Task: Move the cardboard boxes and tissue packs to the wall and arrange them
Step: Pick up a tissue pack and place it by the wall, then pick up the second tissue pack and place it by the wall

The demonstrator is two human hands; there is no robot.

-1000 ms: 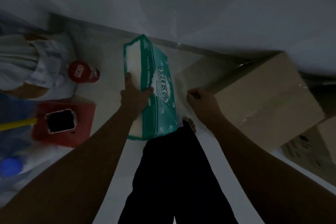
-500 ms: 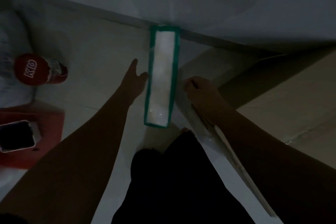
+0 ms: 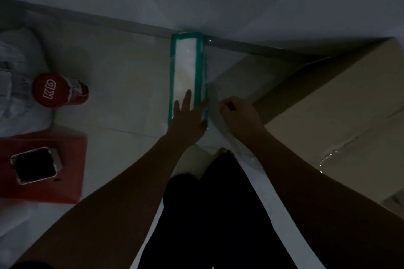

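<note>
A green-edged tissue pack (image 3: 185, 65) stands on its narrow side on the floor, its far end against the wall (image 3: 218, 2). My left hand (image 3: 188, 116) lies flat on the pack's near end, fingers spread. My right hand (image 3: 238, 113) is closed in a fist just right of the pack, apparently pinching clear wrapping. A large cardboard box (image 3: 334, 120) sits to the right, close to the wall.
A red can marked KO (image 3: 59, 90) lies at the left beside a white bag (image 3: 19, 76). A phone (image 3: 36, 165) rests on a red box (image 3: 72, 172) at lower left. My dark trouser legs (image 3: 209, 214) fill the bottom centre.
The tissue pack went from tilted in my left hand to standing on the floor against the wall. My left hand let go, then came to rest on its near end.
</note>
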